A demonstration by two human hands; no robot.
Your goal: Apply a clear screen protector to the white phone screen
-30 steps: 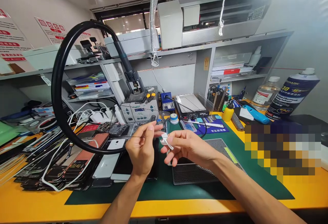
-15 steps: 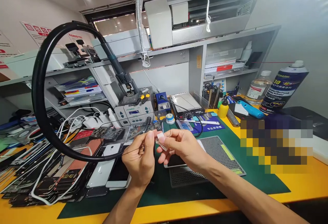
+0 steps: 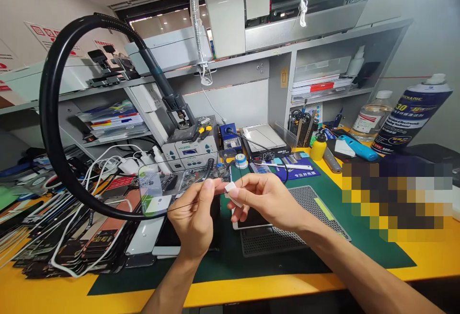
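Between my hands is a clear glass screen protector [image 3: 162, 180] with a thin black border, tilted so the bench shows through it. My left hand [image 3: 194, 215] pinches its near edge between thumb and fingers. My right hand [image 3: 264, 201] has thumb and forefinger closed on a small white tab [image 3: 233, 192] by the protector's right end; whether the tab is stuck to the glass I cannot tell. Beneath my right hand, partly hidden, a white-edged phone [image 3: 251, 223] lies on a grey perforated pad [image 3: 298, 237].
Phones and phone parts [image 3: 97, 237] are piled at left, with white cables over them. A black hose [image 3: 50, 112] arches above. Behind stand a hot-air station [image 3: 189, 153] and a heating plate [image 3: 264, 139]. A spray can [image 3: 409, 117] and a yellow bottle [image 3: 318, 148] stand right.
The screen protector has tilted, so its face and outline show more clearly. Both hands keep their pinch, with little movement. The whole view has shifted slightly.
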